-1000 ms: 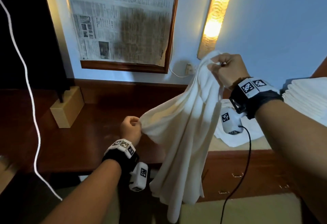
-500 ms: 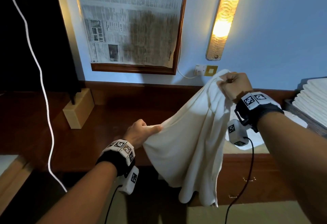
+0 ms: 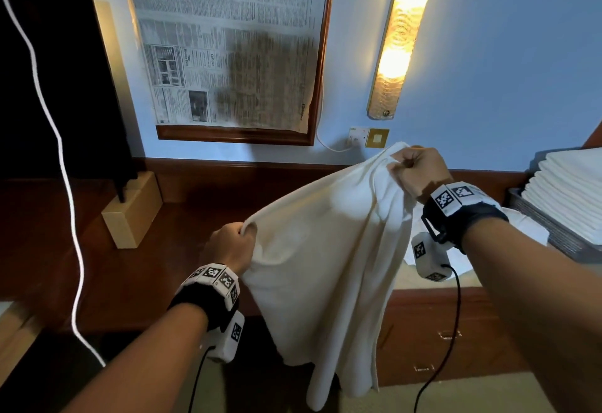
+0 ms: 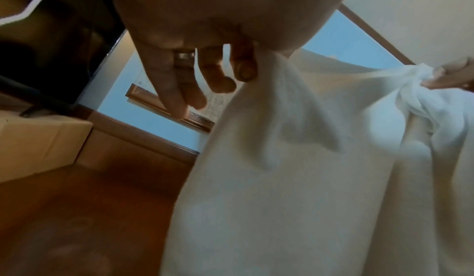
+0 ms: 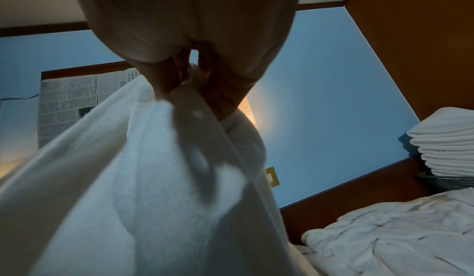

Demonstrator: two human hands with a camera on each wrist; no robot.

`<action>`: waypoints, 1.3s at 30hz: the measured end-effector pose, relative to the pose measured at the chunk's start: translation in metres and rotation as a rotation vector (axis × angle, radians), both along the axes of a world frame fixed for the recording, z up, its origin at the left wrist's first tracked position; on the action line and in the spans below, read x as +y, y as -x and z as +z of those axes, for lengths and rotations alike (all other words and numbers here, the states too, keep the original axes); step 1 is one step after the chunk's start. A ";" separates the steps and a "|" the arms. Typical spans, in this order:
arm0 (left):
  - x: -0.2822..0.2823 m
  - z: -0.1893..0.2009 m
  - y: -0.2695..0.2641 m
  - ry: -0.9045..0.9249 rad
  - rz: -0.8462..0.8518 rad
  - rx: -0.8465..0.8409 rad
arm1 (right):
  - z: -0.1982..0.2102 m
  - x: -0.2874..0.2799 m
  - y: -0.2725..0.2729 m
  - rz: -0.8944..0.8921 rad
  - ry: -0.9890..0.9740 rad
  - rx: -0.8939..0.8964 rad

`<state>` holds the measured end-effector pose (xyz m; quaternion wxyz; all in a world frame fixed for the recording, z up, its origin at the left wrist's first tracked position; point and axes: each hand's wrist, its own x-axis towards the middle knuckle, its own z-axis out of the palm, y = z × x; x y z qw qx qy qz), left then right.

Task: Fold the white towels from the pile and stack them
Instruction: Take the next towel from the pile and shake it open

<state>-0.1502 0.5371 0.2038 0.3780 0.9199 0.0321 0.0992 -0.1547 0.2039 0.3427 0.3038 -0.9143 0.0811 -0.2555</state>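
Two forearms are reaching forward, each wearing a black wrist strap (image 3: 208,298) carrying square black-and-white coded markers. The left hand (image 3: 231,249) is pinching one edge of a white towel (image 3: 325,266) between thumb and forefinger, its other fingers hanging loose, while the right hand (image 3: 420,171), held higher, is closing in a fist around a bunched corner. The towel is hanging in the air between them, draping down in front of the dark wooden surface (image 3: 146,266) and past its drawers. Since a second ago, the left hand has been drawing its edge outward, and the cloth is spreading wider between the hands. Behind the right wrist, a rumpled pile of white towels (image 5: 397,229) is lying on the surface, and beyond it folded towels (image 3: 573,197) are sitting stacked in a grey mesh basket (image 3: 553,233). On the blue wall, a framed newspaper (image 3: 228,44) is hanging; its print is too small to read.
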 end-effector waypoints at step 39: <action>0.028 0.025 0.027 -0.451 -0.718 0.024 | -0.014 -0.018 0.014 -0.170 -0.012 0.192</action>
